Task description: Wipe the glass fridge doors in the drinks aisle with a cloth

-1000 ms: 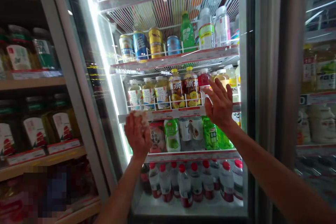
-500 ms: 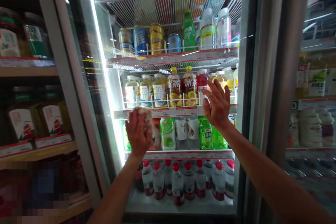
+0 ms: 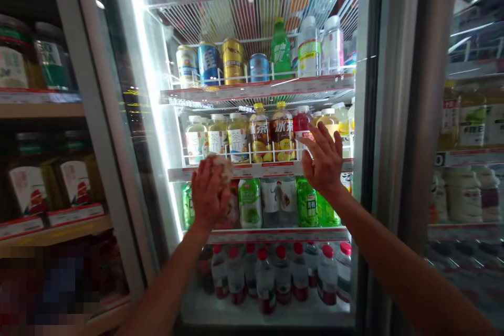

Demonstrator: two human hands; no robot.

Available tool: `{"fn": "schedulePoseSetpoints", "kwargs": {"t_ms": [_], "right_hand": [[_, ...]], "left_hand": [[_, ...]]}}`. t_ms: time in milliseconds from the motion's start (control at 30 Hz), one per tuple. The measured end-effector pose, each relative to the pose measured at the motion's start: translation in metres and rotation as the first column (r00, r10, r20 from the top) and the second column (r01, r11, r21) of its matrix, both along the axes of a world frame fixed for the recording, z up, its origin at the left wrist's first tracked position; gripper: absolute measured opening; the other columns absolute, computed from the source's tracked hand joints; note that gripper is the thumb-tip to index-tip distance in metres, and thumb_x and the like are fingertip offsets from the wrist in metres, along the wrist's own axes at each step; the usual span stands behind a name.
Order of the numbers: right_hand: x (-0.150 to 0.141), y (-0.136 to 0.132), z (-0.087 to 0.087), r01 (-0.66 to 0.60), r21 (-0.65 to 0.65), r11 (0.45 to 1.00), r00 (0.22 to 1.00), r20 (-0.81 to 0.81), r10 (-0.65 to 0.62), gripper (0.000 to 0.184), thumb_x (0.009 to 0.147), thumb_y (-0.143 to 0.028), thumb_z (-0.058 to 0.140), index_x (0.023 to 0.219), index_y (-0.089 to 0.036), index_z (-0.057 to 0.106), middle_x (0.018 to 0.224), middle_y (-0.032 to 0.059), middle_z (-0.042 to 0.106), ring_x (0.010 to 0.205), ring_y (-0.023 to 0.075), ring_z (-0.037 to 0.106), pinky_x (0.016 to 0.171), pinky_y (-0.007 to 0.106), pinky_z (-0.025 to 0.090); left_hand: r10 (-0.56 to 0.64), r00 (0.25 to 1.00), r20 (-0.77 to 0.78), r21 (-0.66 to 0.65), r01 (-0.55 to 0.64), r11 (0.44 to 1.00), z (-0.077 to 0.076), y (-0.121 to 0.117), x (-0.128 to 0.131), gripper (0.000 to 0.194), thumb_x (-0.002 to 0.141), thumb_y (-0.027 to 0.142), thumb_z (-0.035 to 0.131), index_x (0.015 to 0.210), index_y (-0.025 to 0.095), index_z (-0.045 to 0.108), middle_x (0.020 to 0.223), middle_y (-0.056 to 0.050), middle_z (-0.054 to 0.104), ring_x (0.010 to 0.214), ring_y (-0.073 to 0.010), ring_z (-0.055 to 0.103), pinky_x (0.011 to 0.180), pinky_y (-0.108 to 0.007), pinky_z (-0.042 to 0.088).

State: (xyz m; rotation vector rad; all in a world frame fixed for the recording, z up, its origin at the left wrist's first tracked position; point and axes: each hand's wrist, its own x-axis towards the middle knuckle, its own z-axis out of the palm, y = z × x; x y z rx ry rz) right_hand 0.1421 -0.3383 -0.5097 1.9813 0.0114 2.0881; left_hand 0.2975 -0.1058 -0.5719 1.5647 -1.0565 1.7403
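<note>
My left hand lies with its fingers over a crumpled pale cloth, in front of the shelf strip at the cooler's left side. Cloth shows past the fingertips and along the hand's right side. My right hand is raised with fingers spread and holds nothing, before a red drink bottle. Reflections over the shelves suggest a glass door between my hands and the drinks; whether the right fingers touch it I cannot tell. Brown iced tea bottles stand between the hands, behind a white wire rail.
Several red-capped bottles stand on the cooler floor. Cans and a green bottle line an upper shelf. A metal door frame runs down the right. Jars fill wooden shelves on the left.
My left hand and the cloth have shifted slightly to the right across the shelf front. My right hand stays nearly in place, fingers still spread. The view has tilted a little.
</note>
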Motion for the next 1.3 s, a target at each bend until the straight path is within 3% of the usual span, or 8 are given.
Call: {"fn": "schedulePoseSetpoints", "kwargs": {"t_ms": [167, 300, 467, 600, 767, 1100, 1200, 1300], "right_hand": [[0.0, 0.001, 0.0, 0.009, 0.014, 1.0, 1.0, 0.002, -0.009, 0.03, 0.084, -0.024, 0.039, 0.108, -0.025, 0.056, 0.132, 0.0035, 0.051, 0.129, 0.0197, 0.038, 0.108, 0.046, 0.024], [0.001, 0.0, 0.0, 0.014, 0.018, 1.0, 1.0, 0.0, -0.013, 0.029, 0.084, -0.023, 0.039, 0.107, -0.024, 0.056, 0.132, 0.0039, 0.051, 0.13, 0.019, 0.037, 0.109, 0.045, 0.023], [0.002, -0.002, -0.001, -0.007, -0.013, 1.0, 1.0, 0.029, 0.008, 0.028, 0.083, -0.022, 0.041, 0.106, -0.022, 0.057, 0.131, 0.0046, 0.052, 0.129, 0.0199, 0.038, 0.108, 0.045, 0.023], [0.002, -0.003, -0.001, -0.015, -0.023, 1.0, 1.0, 0.025, 0.016, 0.028, 0.082, -0.021, 0.042, 0.105, -0.021, 0.058, 0.132, 0.0047, 0.05, 0.13, 0.0198, 0.037, 0.109, 0.043, 0.022], [0.001, 0.0, 0.0, 0.002, 0.003, 1.0, 1.0, 0.02, -0.002, 0.027, 0.084, -0.023, 0.041, 0.106, -0.024, 0.056, 0.131, 0.0031, 0.051, 0.13, 0.0184, 0.037, 0.108, 0.044, 0.024], [0.001, -0.002, -0.001, -0.024, 0.006, 1.0, 1.0, 0.02, 0.023, 0.027, 0.083, -0.022, 0.042, 0.105, -0.024, 0.057, 0.132, 0.0027, 0.051, 0.129, 0.0195, 0.038, 0.109, 0.044, 0.023], [0.001, -0.002, -0.001, -0.026, -0.002, 1.0, 1.0, 0.017, 0.026, 0.027, 0.083, -0.022, 0.042, 0.106, -0.024, 0.057, 0.132, 0.0027, 0.051, 0.13, 0.0186, 0.037, 0.109, 0.044, 0.023], [0.001, -0.001, -0.001, -0.007, -0.011, 1.0, 0.999, 0.038, 0.008, 0.026, 0.083, -0.022, 0.042, 0.104, -0.023, 0.057, 0.13, 0.0032, 0.053, 0.129, 0.018, 0.038, 0.109, 0.043, 0.024]], "left_hand": [[-0.033, 0.982, -0.185, -0.326, -0.03, 0.945, 0.027, 0.005, 0.008, 0.049, 0.085, 0.026, 0.046, 0.131, 0.012, 0.039, 0.144, -0.013, 0.03, 0.135, -0.0262, 0.024, 0.111, -0.046, 0.021], [-0.008, 1.0, 0.013, 0.032, 0.008, 0.999, 0.002, -0.026, -0.018, 0.051, 0.081, 0.023, 0.049, 0.131, 0.018, 0.039, 0.143, -0.011, 0.033, 0.135, -0.0244, 0.025, 0.11, -0.045, 0.024], [-0.044, 0.982, 0.182, 0.359, -0.025, 0.933, -0.013, -0.032, -0.027, 0.044, 0.079, 0.025, 0.051, 0.123, 0.019, 0.048, 0.135, -0.011, 0.046, 0.133, -0.0228, 0.03, 0.109, -0.041, 0.026], [0.015, 0.999, 0.032, 0.006, -0.015, 1.0, 0.022, -0.003, 0.0, 0.047, 0.081, 0.025, 0.049, 0.127, 0.017, 0.044, 0.141, -0.01, 0.038, 0.133, -0.0234, 0.031, 0.109, -0.042, 0.027], [0.002, 0.988, -0.152, -0.342, -0.055, 0.938, 0.063, 0.012, 0.019, 0.049, 0.084, 0.024, 0.046, 0.131, 0.009, 0.039, 0.142, -0.015, 0.033, 0.133, -0.0249, 0.029, 0.11, -0.044, 0.026], [-0.019, 0.989, 0.149, 0.285, -0.025, 0.958, 0.031, -0.04, -0.026, 0.047, 0.081, 0.024, 0.048, 0.128, 0.018, 0.043, 0.139, -0.01, 0.041, 0.135, -0.022, 0.027, 0.11, -0.042, 0.025], [0.005, 1.0, 0.024, 0.034, -0.006, 0.999, 0.054, -0.016, -0.002, 0.048, 0.081, 0.024, 0.048, 0.129, 0.017, 0.043, 0.141, -0.01, 0.038, 0.134, -0.0213, 0.029, 0.11, -0.04, 0.025], [-0.036, 0.987, -0.158, -0.357, -0.023, 0.934, 0.079, 0.007, 0.022, 0.05, 0.081, 0.022, 0.047, 0.13, 0.012, 0.042, 0.142, -0.011, 0.035, 0.133, -0.0214, 0.029, 0.11, -0.038, 0.026]]}}
